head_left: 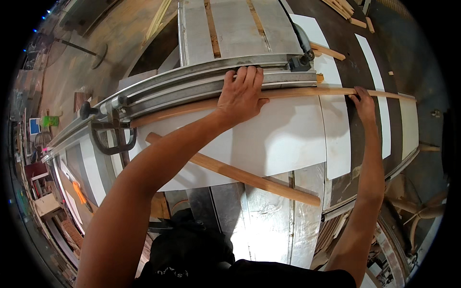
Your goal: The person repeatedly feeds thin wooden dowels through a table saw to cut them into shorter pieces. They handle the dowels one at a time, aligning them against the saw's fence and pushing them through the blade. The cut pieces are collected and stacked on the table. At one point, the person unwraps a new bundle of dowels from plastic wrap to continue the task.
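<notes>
A long, narrow wooden strip (312,91) lies along the front of a metal saw fence (192,89), on a white panel (288,139). My left hand (242,93) is closed over both: its fingers hook over the fence while the palm and thumb press on the strip. Farther right, my right hand (363,103) pinches the same strip between thumb and fingers near its right end. A second wooden strip (259,180) rests at a slant nearer to me, passing under my left forearm.
A metal clamp with a loop handle (113,137) sits at the fence's left end. Behind the fence stands a slotted metal table (235,29). Wood offcuts (341,8) lie at the far right on a dark surface. An orange-handled tool (79,192) is at the left.
</notes>
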Action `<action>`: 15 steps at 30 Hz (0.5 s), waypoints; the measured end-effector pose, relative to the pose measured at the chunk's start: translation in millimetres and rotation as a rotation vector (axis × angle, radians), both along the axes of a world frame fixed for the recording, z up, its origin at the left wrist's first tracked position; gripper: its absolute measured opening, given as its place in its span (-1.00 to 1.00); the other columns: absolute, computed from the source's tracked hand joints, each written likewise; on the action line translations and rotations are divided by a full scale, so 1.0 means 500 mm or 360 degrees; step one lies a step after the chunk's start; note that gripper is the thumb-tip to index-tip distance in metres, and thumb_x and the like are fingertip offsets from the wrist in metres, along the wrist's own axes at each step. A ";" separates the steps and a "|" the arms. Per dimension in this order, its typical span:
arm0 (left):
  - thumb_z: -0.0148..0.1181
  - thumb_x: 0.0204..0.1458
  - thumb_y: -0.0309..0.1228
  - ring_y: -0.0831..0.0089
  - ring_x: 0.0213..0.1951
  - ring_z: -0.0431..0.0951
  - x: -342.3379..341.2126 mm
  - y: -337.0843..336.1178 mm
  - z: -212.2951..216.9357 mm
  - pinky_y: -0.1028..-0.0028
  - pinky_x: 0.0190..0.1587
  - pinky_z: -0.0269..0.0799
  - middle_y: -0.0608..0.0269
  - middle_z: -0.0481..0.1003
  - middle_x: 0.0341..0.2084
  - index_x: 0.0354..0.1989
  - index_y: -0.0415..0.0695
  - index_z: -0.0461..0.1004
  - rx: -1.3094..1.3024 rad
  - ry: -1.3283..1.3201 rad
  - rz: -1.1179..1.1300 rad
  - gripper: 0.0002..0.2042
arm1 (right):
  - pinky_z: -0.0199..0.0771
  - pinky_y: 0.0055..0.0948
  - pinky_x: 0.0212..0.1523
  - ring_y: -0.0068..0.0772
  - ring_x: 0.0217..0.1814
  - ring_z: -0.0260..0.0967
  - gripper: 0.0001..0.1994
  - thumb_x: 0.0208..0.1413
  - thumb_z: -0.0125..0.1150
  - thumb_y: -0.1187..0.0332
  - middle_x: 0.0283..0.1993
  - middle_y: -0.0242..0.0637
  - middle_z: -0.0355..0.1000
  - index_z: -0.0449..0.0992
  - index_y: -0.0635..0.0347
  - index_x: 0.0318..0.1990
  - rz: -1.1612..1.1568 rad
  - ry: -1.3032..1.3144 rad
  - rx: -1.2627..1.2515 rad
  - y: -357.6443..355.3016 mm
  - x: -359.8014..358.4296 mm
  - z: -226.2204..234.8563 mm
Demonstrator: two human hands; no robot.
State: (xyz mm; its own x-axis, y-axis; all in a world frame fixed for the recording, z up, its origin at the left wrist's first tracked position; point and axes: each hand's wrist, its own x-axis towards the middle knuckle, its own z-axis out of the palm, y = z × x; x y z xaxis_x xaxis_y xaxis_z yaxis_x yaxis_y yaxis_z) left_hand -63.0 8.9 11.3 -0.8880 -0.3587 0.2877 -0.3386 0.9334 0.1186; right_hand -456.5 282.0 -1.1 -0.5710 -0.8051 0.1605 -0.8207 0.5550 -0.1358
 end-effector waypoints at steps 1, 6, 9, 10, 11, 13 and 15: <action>0.40 -0.05 0.06 0.23 0.10 0.35 0.001 0.001 -0.002 0.15 0.16 0.20 0.12 0.40 0.03 0.25 -0.31 0.33 -0.0005 0.0002 0.0001 -0.19 | 0.47 -0.19 0.22 -0.02 0.21 0.46 -0.57 0.13 0.40 0.29 0.17 -0.07 0.51 0.55 0.28 0.13 0.0009 0.0004 -0.0015 0.002 0.002 -0.001; 0.41 -0.06 0.05 0.23 0.09 0.35 0.010 -0.005 -0.007 0.15 0.15 0.22 0.11 0.40 0.02 0.25 -0.33 0.33 -0.0001 0.0042 0.0006 -0.18 | 0.48 -0.18 0.21 -0.01 0.21 0.45 -0.57 0.12 0.41 0.29 0.18 -0.07 0.50 0.55 0.29 0.11 0.0024 -0.0047 -0.0072 -0.009 0.014 -0.003; 0.42 -0.07 0.04 0.23 0.09 0.35 0.007 -0.004 -0.006 0.14 0.14 0.23 0.11 0.39 0.00 0.24 -0.33 0.33 -0.0018 0.0048 0.0006 -0.18 | 0.48 -0.18 0.21 -0.01 0.21 0.45 -0.57 0.12 0.40 0.30 0.19 -0.06 0.49 0.55 0.29 0.12 0.0039 -0.0008 -0.0041 -0.007 0.012 -0.007; 0.43 -0.07 0.04 0.22 0.08 0.35 0.009 -0.005 -0.006 0.14 0.13 0.23 0.11 0.39 0.00 0.24 -0.32 0.33 -0.0018 0.0046 0.0014 -0.18 | 0.48 -0.18 0.21 -0.01 0.21 0.45 -0.56 0.12 0.40 0.30 0.19 -0.06 0.49 0.55 0.28 0.13 0.0026 -0.0005 -0.0027 -0.011 0.016 -0.004; 0.43 -0.08 0.04 0.23 0.08 0.36 0.010 -0.007 -0.007 0.14 0.13 0.24 0.11 0.39 -0.01 0.24 -0.32 0.33 -0.0016 0.0048 0.0008 -0.18 | 0.48 -0.18 0.21 0.00 0.22 0.45 -0.56 0.12 0.40 0.30 0.19 -0.06 0.49 0.54 0.28 0.13 0.0013 -0.0003 -0.0014 -0.016 0.020 -0.002; 0.44 -0.09 0.03 0.23 0.07 0.36 0.010 -0.008 -0.009 0.15 0.12 0.25 0.11 0.39 -0.02 0.23 -0.32 0.33 -0.0014 0.0051 -0.0008 -0.18 | 0.48 -0.18 0.22 0.00 0.22 0.45 -0.55 0.12 0.40 0.30 0.20 -0.06 0.49 0.54 0.27 0.15 -0.0001 0.0005 0.0004 -0.017 0.020 0.000; 0.45 -0.10 0.03 0.23 0.05 0.36 0.006 -0.006 -0.010 0.16 0.11 0.25 0.12 0.39 -0.02 0.23 -0.33 0.33 -0.0037 0.0082 -0.0022 -0.17 | 0.48 -0.18 0.22 0.01 0.23 0.44 -0.54 0.12 0.40 0.29 0.20 -0.06 0.49 0.54 0.26 0.16 -0.0006 0.0017 0.0012 -0.010 0.014 -0.002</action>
State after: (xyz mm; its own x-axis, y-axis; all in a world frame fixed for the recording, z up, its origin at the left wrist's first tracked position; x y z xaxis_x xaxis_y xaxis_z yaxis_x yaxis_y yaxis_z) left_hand -59.9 5.7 6.3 -0.8766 -0.3391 0.3414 -0.3195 0.9407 0.1141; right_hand -449.6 276.8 -2.1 -0.5722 -0.8042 0.1607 -0.8201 0.5590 -0.1227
